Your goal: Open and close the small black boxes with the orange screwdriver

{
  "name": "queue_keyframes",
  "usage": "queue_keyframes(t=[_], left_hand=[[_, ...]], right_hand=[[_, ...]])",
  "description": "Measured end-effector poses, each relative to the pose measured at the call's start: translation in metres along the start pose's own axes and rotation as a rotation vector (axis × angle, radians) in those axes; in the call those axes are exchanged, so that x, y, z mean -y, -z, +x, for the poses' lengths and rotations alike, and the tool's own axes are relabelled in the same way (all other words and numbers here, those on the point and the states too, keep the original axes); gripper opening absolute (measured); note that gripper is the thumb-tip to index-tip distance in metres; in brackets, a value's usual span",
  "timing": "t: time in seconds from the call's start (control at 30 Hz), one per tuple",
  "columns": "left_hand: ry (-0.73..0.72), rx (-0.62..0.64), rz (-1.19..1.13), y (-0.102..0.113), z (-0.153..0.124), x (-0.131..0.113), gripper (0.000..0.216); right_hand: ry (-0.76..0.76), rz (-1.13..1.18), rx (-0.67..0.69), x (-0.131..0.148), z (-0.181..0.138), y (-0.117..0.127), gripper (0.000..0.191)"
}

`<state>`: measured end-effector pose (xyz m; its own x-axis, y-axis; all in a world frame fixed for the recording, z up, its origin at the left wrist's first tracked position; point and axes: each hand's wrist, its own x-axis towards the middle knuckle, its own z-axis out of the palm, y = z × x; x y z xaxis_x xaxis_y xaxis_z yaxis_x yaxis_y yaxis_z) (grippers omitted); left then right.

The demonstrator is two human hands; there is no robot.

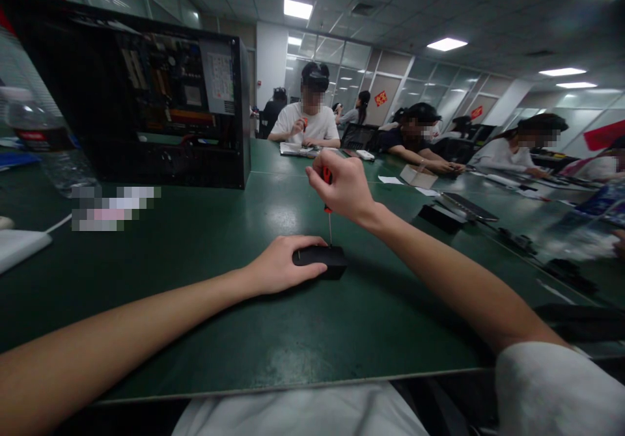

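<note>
I am gripping a screwdriver (326,177) in my right hand (344,189), fingers curled tight around its red handle. I am holding it upright, and its thin metal shaft is pointing straight down, the tip meeting the top of a small black device (323,258). The device is low, flat and matt, with rounded edges, and it is lying on the green table (195,319) straight ahead of me, near the middle. My left hand (276,268) is clasping its left end, thumb along the near side, palm resting on the table. Both of my forearms are reaching forward, bare, the right one angling in from the lower right with the wrist bent. Further off to the left an open computer case (146,97) is standing on the table, with a water bottle (43,143) beside it. Other people are sitting and working at the far side.
</note>
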<state>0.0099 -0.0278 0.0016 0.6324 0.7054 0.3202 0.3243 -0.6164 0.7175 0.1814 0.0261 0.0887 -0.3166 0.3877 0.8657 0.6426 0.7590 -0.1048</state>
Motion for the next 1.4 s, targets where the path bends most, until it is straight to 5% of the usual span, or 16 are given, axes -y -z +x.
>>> queue_keyframes(t=[0.27, 0.43, 0.63, 1.13, 1.27, 1.4], left_hand=[[0.013, 0.008, -0.027, 0.001, 0.0, -0.001, 0.04], [0.01, 0.001, -0.004, 0.001, 0.0, -0.001, 0.04], [0.049, 0.005, -0.011, 0.003, -0.001, -0.002, 0.042], [0.057, 0.017, -0.041, 0.005, -0.001, -0.004, 0.042], [0.058, 0.012, -0.016, 0.004, -0.001, -0.004, 0.042], [0.055, 0.006, 0.0, 0.004, -0.002, -0.002, 0.042]], right_hand=[[0.006, 0.242, -0.021, 0.023, -0.007, -0.007, 0.029], [-0.099, 0.269, -0.095, 0.008, -0.004, -0.013, 0.032], [-0.266, 0.331, 0.023, -0.02, -0.001, -0.033, 0.028], [-0.354, 0.315, 0.227, -0.02, 0.003, -0.049, 0.027], [-0.284, 0.329, 0.168, -0.017, 0.003, -0.047, 0.03], [-0.068, 0.269, 0.125, -0.014, 0.005, -0.02, 0.032]])
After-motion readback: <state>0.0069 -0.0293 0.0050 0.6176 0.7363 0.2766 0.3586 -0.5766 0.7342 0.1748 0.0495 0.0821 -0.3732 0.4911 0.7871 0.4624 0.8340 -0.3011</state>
